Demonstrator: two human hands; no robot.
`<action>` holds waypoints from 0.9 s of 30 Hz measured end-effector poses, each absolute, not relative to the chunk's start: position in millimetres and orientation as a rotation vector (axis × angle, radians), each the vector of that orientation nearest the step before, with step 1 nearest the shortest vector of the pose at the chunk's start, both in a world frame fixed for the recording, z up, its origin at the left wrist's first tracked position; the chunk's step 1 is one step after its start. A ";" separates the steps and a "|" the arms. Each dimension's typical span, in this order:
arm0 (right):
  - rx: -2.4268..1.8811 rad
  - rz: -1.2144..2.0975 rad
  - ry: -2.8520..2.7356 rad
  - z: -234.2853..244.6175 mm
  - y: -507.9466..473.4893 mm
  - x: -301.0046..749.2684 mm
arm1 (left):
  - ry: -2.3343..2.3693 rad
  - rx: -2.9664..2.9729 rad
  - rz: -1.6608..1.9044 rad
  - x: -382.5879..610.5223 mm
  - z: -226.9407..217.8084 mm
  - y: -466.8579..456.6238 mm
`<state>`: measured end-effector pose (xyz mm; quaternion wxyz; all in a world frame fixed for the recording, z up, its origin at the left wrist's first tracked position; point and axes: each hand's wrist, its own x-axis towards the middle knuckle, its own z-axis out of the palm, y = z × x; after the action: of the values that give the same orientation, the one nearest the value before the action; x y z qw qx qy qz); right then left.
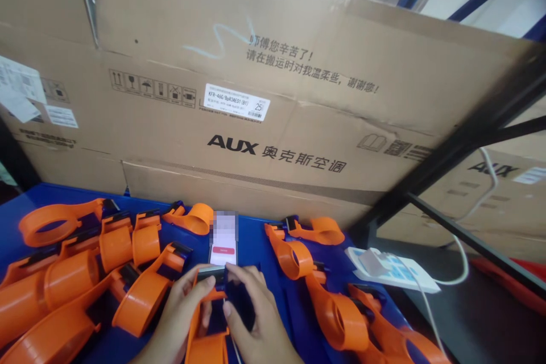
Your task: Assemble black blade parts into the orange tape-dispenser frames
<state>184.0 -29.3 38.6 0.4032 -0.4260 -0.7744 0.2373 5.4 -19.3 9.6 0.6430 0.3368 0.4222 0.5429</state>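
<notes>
Low in the middle of the view, an orange plastic tape dispenser (pixel 208 348) with a dark head is between my hands, its ring pointing down towards me. My left hand (pixel 181 302) grips it from the left, thumb lying on the dark head. From the right, my right hand (pixel 267 313) curls its fingers onto the end of that head, and its thumb touches the orange body. The inner fingers are partly hidden. Just beyond my fingertips a lit phone (pixel 223 256) with a red button on its screen lies on the blue table (pixel 273 261).
Several orange dispensers (pixel 143 301) crowd the left side, and more dispensers (pixel 341 318) lie on the right. A white power strip (pixel 396 273) with cables sits at the right edge. Behind stand a large cardboard box (pixel 170 142) and a dark shelf post (pixel 426 156).
</notes>
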 end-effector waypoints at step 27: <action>-0.942 0.240 -2.079 33.9 -32.5 176.8 | 0.936 0.936 1.182 5.0 5.4 -22.1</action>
<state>176.8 -32.5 33.9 0.4107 -0.3743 -0.8259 0.0954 5.0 -22.1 5.4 0.6315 0.4091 0.4090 0.5163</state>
